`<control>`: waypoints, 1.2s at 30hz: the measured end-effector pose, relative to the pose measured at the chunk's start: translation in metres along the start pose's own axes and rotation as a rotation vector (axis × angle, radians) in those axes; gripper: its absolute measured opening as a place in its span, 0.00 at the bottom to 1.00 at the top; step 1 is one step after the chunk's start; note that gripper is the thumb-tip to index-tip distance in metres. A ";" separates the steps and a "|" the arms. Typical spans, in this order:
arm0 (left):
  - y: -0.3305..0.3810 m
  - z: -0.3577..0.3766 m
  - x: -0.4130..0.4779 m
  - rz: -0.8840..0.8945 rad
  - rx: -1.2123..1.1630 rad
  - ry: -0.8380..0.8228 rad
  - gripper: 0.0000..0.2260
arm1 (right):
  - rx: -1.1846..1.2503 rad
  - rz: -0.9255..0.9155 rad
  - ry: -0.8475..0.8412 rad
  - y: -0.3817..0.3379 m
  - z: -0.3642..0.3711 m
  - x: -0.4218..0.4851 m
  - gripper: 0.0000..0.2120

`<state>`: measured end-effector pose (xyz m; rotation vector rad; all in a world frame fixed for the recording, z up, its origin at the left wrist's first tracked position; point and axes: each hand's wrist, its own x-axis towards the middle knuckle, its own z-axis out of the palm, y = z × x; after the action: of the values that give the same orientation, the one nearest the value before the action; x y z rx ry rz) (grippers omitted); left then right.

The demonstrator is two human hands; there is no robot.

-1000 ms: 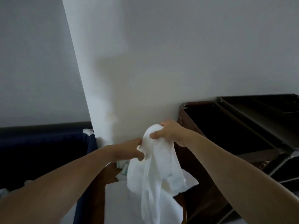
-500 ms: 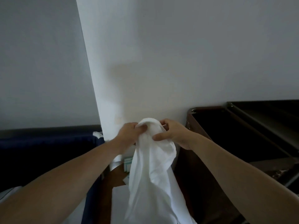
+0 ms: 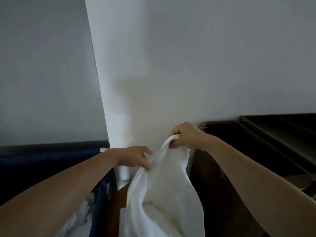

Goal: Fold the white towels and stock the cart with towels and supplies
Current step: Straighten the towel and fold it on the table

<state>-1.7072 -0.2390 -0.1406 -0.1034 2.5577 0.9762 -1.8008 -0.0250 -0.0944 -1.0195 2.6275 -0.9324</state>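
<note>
White wall (image 3: 196,65) fills most of the view, with a vertical corner edge running down at eleven o'clock and a greyer wall to its left.

Near the centre, toward six o'clock, a white towel (image 3: 162,194) hangs in loose folds from both hands and runs out of the bottom of the view. The right hand (image 3: 186,137) is closed in a fist round the towel's bunched top edge, knuckles up, and sits higher than the other hand. The left hand (image 3: 135,158), at about seven o'clock from the right one, has its fingers curled and pinches the same edge a little lower down; its fingertips are blurred. The stretch of edge between the two hands runs as a tight, rolled band.

At three o'clock stands a dark cart (image 3: 256,151) with a metal-edged top rim, just behind the right forearm. At nine o'clock is a navy fabric bin (image 3: 51,159), with crumpled white linen (image 3: 80,218) showing inside it at seven o'clock. A strip of brown wooden surface (image 3: 118,202) shows between the bin and the towel.
</note>
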 end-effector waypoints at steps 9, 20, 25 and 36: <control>0.029 0.017 -0.001 0.210 -0.427 0.284 0.05 | 0.256 0.031 0.222 -0.004 0.008 0.003 0.20; 0.037 0.012 -0.011 0.207 -0.767 0.118 0.13 | 0.443 0.053 0.235 -0.009 0.030 0.002 0.17; 0.032 0.008 -0.009 0.192 -0.890 0.240 0.12 | 0.389 -0.039 0.332 -0.010 0.032 -0.004 0.09; 0.018 0.012 -0.007 0.120 -1.108 0.222 0.17 | 0.257 -0.132 0.238 -0.014 0.061 -0.011 0.15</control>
<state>-1.7005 -0.2186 -0.1347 -0.3713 1.8808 2.4059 -1.7625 -0.0560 -0.1348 -1.0839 2.5520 -1.4612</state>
